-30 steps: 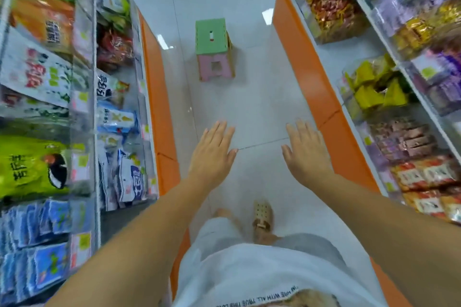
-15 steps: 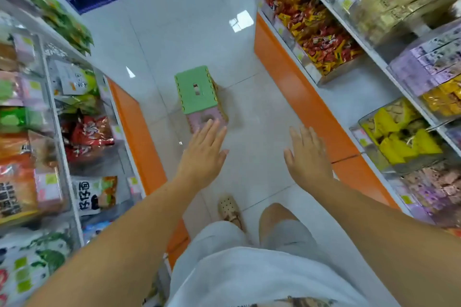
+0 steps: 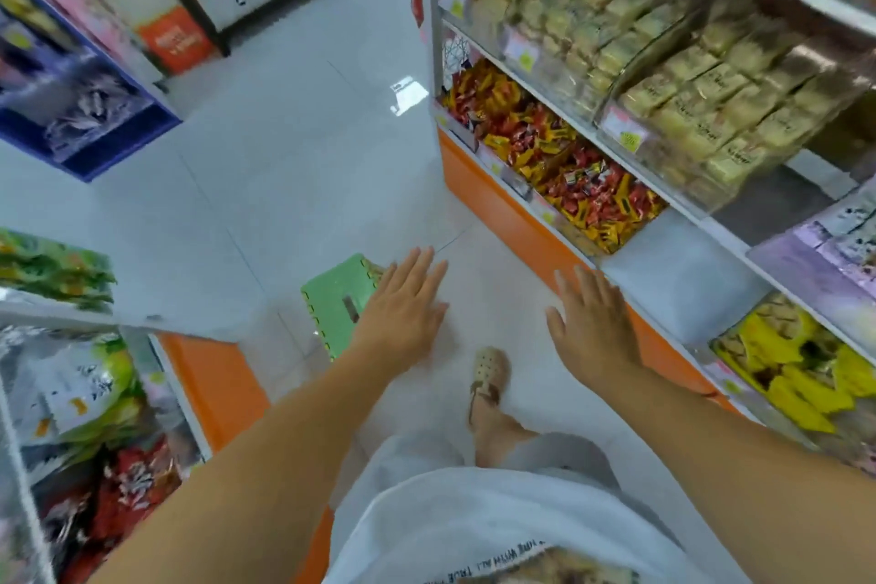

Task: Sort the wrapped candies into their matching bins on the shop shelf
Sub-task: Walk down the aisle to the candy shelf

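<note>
White glossy floor tiles (image 3: 294,166) run down a shop aisle between two racks with orange bases. Seen from the head camera, both bare forearms stretch forward and down over the aisle, palms facing the floor. The left hand (image 3: 403,313) has its fingers straight and close together, thumb out to the side, and holds nothing; in this view it overlaps the right edge of a green folding stool (image 3: 336,304) standing on the tiles. The right hand (image 3: 592,327) is likewise flat and empty, hovering at the orange base (image 3: 502,213) of the shop shelf (image 3: 673,204) on the right. The red and yellow wrapped candies (image 3: 569,166) lie heaped in a clear bin (image 3: 516,183) on that shelf's lowest tier, ahead of the right hand and well apart from it. A beige perforated sandal (image 3: 488,375) shows between the arms.
</note>
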Action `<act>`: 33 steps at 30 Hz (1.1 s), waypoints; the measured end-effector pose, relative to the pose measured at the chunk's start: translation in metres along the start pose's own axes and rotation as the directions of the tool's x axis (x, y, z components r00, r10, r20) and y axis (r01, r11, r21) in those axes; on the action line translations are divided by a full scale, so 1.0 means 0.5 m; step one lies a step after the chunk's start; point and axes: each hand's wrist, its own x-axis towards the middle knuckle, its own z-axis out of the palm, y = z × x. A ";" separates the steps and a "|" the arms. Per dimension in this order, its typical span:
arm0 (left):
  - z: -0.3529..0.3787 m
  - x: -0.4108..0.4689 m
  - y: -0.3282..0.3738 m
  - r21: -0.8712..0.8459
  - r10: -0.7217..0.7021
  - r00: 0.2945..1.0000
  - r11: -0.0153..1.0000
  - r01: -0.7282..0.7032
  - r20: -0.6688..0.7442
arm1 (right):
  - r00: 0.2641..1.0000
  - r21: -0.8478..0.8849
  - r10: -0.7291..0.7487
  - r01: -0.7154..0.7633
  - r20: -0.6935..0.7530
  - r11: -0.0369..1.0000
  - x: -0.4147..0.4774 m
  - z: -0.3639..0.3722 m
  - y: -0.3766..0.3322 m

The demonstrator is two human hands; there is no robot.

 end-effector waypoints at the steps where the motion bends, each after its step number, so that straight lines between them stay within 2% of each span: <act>1: -0.016 0.034 -0.009 0.023 0.020 1.000 1.000 -0.020 0.004 | 1.000 -0.005 -0.004 0.004 0.005 1.000 0.031 -0.016 -0.001; 7: -0.102 0.191 -0.051 0.061 0.047 0.999 0.997 -0.046 -0.004 | 0.999 -0.028 -0.031 0.031 -0.013 0.999 0.177 -0.101 -0.009; 13: -0.164 0.329 -0.076 0.093 0.138 0.990 0.986 -0.141 0.038 | 0.999 0.024 0.032 -0.031 -0.040 0.999 0.271 -0.146 -0.012; 19: -0.156 0.501 -0.091 0.104 0.284 0.955 0.951 -0.292 0.085 | 0.990 0.111 0.138 -0.135 -0.016 0.985 0.368 -0.134 0.001; 25: -0.102 0.667 -0.147 0.126 0.467 0.850 0.854 -0.505 0.242 | 0.949 0.224 0.315 -0.312 0.024 0.923 0.477 -0.102 -0.028; 29: -0.086 0.789 -0.200 0.138 0.581 0.743 0.750 -0.647 0.333 | 0.879 0.259 0.468 -0.476 0.095 0.841 0.552 -0.076 -0.048; 33: -0.061 0.892 -0.230 0.147 0.631 0.684 0.686 -0.712 0.366 | 0.807 0.312 0.578 -0.584 0.121 0.749 0.617 -0.039 -0.063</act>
